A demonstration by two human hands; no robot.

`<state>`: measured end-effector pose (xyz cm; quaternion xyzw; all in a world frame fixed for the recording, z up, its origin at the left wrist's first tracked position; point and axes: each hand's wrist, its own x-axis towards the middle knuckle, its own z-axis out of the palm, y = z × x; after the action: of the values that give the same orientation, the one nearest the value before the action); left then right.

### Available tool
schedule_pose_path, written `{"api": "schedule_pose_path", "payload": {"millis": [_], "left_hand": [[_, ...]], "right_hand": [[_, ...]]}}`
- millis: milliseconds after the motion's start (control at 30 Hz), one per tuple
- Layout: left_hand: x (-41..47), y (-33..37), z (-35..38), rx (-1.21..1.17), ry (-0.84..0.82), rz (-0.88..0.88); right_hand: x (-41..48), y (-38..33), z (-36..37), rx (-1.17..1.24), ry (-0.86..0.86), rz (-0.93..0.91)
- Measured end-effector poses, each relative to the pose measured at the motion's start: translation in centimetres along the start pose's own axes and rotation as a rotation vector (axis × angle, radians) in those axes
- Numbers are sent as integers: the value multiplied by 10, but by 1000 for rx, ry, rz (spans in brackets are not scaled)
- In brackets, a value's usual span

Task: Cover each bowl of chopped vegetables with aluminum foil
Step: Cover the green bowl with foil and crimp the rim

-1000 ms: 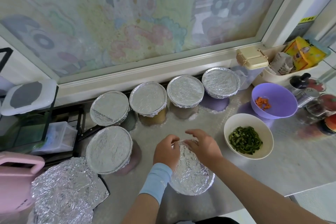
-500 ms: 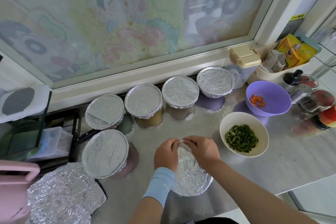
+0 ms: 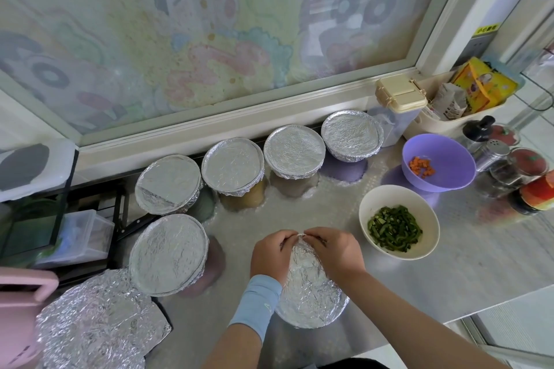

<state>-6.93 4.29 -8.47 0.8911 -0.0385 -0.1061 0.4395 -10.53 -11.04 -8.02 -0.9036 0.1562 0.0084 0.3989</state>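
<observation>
Foil-wrapped bowl (image 3: 317,319) sits at the counter's near edge. Left hand (image 3: 271,255) and right hand (image 3: 337,252) are over its far rim, fingers curled, pinching the foil (image 3: 308,284) edge. Just right, apart: open white bowl (image 3: 389,198); purple bowl (image 3: 449,165) beyond. Five covered bowls (image 3: 295,150) left and behind.

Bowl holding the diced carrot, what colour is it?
Plain purple, no pattern. The carrot bowl shows best in the head view, uncovered.

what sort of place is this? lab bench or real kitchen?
Most likely a home kitchen: a white bowl of chopped greens and foil-covered bowls on a metal counter by a window, with a shaker and jars.
</observation>
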Motion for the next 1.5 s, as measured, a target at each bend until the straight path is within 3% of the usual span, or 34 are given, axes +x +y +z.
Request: {"api": "schedule_pose_path", "payload": {"millis": [433,567,633,733,900,1267,1500], "left_hand": [[-5,6,1,38,21,-86],[-9,8,4,50,77,-105],[-11,10,5,65,81,-61],[-6,15,6,76,23,47],[0,13,8,66,4,55],[9,14,4,24,-100,-63],[0,18,7,29,-54,-107]], "right_hand": [[18,-1,-6,-23,-200,-21],[8,5,-5,-150,24,-147],[1,8,-6,-117,66,-93],[-1,10,-5,-11,-17,24],[5,12,-6,36,-44,73],[12,10,-13,-55,-176,38],[7,15,-13,81,-61,137]]}}
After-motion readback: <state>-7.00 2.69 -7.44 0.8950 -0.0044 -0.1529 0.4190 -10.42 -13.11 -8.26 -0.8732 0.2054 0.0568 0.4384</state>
